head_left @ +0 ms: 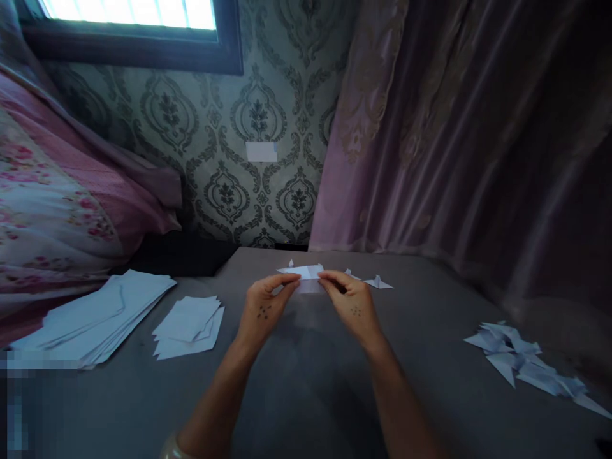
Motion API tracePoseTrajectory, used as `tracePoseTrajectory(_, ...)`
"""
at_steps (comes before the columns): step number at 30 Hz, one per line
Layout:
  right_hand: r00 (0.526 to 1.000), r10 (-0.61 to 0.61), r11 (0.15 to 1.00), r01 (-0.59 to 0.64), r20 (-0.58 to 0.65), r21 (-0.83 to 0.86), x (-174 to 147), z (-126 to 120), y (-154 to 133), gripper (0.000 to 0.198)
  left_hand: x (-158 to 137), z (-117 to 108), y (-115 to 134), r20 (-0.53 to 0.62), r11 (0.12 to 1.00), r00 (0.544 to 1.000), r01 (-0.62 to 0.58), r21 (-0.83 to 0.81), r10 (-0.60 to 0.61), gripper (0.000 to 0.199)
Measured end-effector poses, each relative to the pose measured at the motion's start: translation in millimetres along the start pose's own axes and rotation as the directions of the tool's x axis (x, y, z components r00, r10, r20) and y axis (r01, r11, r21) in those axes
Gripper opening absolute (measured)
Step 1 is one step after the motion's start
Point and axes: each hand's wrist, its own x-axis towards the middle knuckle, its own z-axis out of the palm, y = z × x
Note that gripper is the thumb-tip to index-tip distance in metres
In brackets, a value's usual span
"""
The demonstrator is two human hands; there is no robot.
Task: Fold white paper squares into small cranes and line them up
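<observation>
Between my two hands is a small white sheet of paper (310, 285) with a crease across it, held up above the grey surface. My left hand (268, 296) pinches its left edge between thumb and fingers. On the opposite edge, my right hand (351, 299) grips it the same way. Just beyond the sheet stand a few small folded paper pieces, partly hidden by it; one folded paper piece (379, 282) lies to the right of my right hand.
To the left lie a large stack of white paper (95, 319) and a smaller pile of paper squares (189, 325). A heap of folded paper pieces (523, 357) is at the right. Patterned wall and pink curtains (363, 127) bound the grey surface (306, 395) behind.
</observation>
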Motion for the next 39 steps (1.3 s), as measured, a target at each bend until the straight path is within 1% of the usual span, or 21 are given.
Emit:
tracePoseTrajectory(3, 1.0, -0.008, 1.0, 0.008, 0.007, -0.013, -0.6, -0.2, -1.4, 0.018, -1.1, -0.1, -1.2, 0.029, 0.997, 0.998, -0.062, 0.051, 0.061, 0.012)
tracePoseTrajectory(7, 1.0, -0.002, 0.998, 0.001, 0.019, 0.061, -1.3, 0.2, -5.2, 0.017, -3.3, 0.3, -1.0, 0.08, 0.994, 0.995, -0.072, 0.08, 0.065, 0.014)
tracePoseTrajectory(12, 0.998, 0.05, 0.983, -0.057, 0.044, 0.176, -2.4, 4.8, -11.3, 0.018, -5.0, 4.1, 5.3, 0.098, 0.999, 0.994, -0.048, -0.006, 0.049, 0.013)
tracePoseTrajectory(16, 0.989, 0.098, 0.959, -0.123, 0.106, 0.257, -3.1, 8.1, -13.6, 0.018, -4.0, 6.6, 4.5, 0.089, 0.997, 0.995, -0.037, -0.062, 0.043, 0.012)
tracePoseTrajectory(18, 0.987, 0.109, 0.955, -0.138, 0.119, 0.264, -3.0, 8.1, -13.9, 0.017, -3.3, 5.7, 3.2, 0.084, 0.998, 0.996, -0.03, -0.064, 0.035, 0.011)
tracePoseTrajectory(23, 0.989, 0.118, 0.957, -0.137, 0.087, 0.257, -3.1, 8.1, -13.7, 0.015, -3.0, -0.5, 6.9, 0.085, 1.0, 0.996, -0.003, -0.026, 0.005, 0.009)
tracePoseTrajectory(27, 0.983, 0.124, 0.956, -0.155, 0.138, 0.251, -4.4, 11.2, -13.0, 0.016, -3.7, -0.8, 10.3, 0.11, 0.999, 0.994, -0.025, -0.036, 0.029, 0.009)
tracePoseTrajectory(30, 0.98, 0.148, 0.953, -0.177, 0.131, 0.246, -5.1, 11.9, -12.2, 0.017, -4.2, 0.9, 9.1, 0.112, 0.999, 0.993, -0.03, -0.045, 0.035, 0.009)
tracePoseTrajectory(36, 0.986, 0.101, 0.963, -0.131, 0.136, 0.237, -4.9, 9.8, -12.8, 0.013, -3.9, 1.0, 5.7, 0.124, 0.997, 0.989, -0.076, -0.02, 0.078, 0.01)
tracePoseTrajectory(39, 0.996, 0.024, 0.981, -0.04, 0.087, 0.188, -4.2, 8.5, -14.3, 0.012, -2.7, 0.5, 3.9, 0.104, 0.992, 0.987, -0.127, 0.01, 0.126, 0.01)
